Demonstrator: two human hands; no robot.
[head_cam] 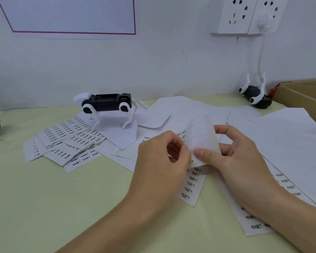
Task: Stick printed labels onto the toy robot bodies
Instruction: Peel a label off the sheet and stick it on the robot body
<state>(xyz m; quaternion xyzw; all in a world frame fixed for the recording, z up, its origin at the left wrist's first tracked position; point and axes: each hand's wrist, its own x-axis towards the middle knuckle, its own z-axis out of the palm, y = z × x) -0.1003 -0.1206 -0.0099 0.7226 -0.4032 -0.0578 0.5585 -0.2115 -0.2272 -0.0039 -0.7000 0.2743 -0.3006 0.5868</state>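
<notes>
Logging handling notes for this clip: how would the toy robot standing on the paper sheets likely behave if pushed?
The toy robot would probably tip rather than slide: it stands tall on thin white legs. Its footing looks uneven, since it rests on loose label sheets that could shift beneath it. It is likely light, being small and apparently plastic.

wall sockets [244,14], cardboard box [306,99], wall poster [71,15]
</notes>
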